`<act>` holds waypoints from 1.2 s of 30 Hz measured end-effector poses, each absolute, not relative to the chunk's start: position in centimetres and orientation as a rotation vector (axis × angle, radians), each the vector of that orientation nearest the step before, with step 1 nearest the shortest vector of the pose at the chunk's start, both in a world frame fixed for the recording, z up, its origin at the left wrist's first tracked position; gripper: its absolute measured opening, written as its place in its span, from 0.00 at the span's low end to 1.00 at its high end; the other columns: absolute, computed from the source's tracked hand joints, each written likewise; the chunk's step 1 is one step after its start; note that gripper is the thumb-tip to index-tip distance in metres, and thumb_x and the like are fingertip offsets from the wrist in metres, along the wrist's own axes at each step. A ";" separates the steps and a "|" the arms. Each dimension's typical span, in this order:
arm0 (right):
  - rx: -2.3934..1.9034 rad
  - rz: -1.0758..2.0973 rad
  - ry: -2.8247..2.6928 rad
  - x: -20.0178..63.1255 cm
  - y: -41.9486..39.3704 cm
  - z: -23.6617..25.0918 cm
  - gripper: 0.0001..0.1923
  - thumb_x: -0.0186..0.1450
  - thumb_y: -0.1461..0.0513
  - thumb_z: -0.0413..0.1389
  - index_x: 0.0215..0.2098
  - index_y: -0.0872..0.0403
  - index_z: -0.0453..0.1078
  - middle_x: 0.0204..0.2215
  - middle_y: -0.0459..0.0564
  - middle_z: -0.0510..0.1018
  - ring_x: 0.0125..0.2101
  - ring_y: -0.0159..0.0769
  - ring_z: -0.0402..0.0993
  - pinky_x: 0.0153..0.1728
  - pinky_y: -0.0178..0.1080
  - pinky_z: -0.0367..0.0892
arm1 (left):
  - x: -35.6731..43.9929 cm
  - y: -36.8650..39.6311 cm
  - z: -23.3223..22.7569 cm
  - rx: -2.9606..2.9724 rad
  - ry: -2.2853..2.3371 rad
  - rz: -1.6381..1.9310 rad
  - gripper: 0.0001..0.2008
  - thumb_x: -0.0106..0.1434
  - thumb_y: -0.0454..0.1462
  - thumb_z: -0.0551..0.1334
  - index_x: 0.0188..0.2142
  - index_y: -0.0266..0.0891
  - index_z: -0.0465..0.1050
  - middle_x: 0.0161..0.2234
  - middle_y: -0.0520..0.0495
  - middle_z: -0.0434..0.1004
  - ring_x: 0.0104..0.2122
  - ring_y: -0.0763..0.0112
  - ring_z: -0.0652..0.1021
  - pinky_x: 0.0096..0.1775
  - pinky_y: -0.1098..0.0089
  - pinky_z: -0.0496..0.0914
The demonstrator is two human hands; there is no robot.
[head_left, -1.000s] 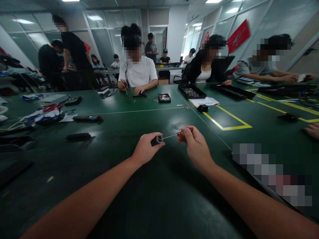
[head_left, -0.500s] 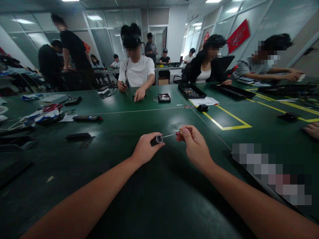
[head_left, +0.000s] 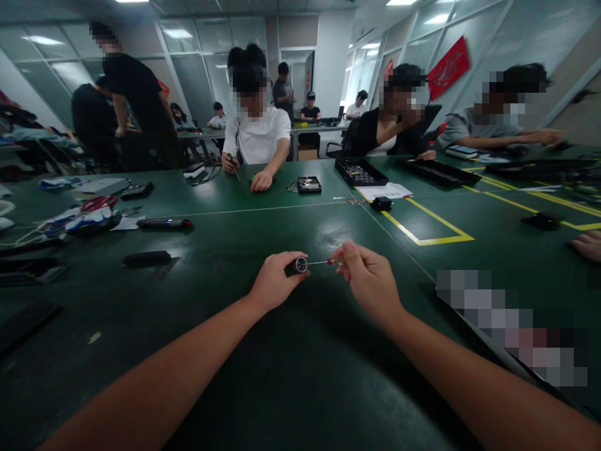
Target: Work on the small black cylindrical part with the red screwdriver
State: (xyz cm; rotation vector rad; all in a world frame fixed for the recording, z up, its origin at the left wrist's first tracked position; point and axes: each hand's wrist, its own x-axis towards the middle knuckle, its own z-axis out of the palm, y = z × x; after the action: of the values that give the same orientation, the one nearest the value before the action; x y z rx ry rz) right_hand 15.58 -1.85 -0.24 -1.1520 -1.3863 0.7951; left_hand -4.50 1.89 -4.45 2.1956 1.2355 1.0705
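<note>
My left hand (head_left: 277,280) is closed round a short black cylinder (head_left: 296,266), whose round, silver-rimmed end faces me. My right hand (head_left: 369,275) pinches the red handle of a screwdriver (head_left: 319,262). Its thin metal shaft points left, with the tip at the side of the cylinder near its rim; whether the tip sits in a screw is too small to tell. Both hands are held over the green table (head_left: 282,376). Most of the handle is hidden by my right fingers.
On the left lie a black electric screwdriver-like tool (head_left: 165,223), a dark bar (head_left: 148,258) and bundled cables (head_left: 89,216). A small black block (head_left: 381,203) and a parts tray (head_left: 360,171) stand beyond my right hand. Across the table a co-worker (head_left: 257,131) handles small parts.
My right hand has shifted slightly down and its fingers have rolled on the handle. The screwdriver shaft now lies more level. My left hand is nearly still.
</note>
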 end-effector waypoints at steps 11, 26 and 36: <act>-1.166 0.723 -1.441 15.7 -1.8 -0.5 0.18 0.72 0.47 0.51 0.36 0.50 0.73 0.21 0.43 0.71 0.23 0.36 0.68 0.27 0.39 0.62 | -4.4 2.0 -4.5 2.173 1.252 1.063 0.16 0.61 0.34 0.71 0.49 0.42 0.78 0.47 0.46 0.82 0.47 0.59 0.80 0.52 0.58 0.72; -1.205 0.729 -1.448 15.7 -1.5 -0.7 0.21 0.72 0.46 0.49 0.33 0.50 0.73 0.19 0.43 0.70 0.22 0.36 0.68 0.26 0.39 0.62 | -4.5 1.9 -4.3 2.157 1.260 1.073 0.15 0.61 0.33 0.71 0.48 0.41 0.78 0.47 0.46 0.82 0.48 0.60 0.80 0.52 0.58 0.72; -1.164 0.677 -1.435 15.6 -1.4 -1.7 0.10 0.70 0.54 0.55 0.47 0.49 0.70 0.33 0.48 0.79 0.32 0.40 0.74 0.34 0.42 0.67 | -4.6 2.0 -4.3 2.132 1.272 1.093 0.16 0.61 0.33 0.71 0.49 0.40 0.78 0.47 0.46 0.82 0.48 0.60 0.80 0.52 0.59 0.72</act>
State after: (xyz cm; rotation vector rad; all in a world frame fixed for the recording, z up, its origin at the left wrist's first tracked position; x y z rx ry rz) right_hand 15.61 -1.36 -1.71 -1.1642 -1.4346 0.6771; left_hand -4.59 2.03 -4.33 2.1320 1.2716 1.0926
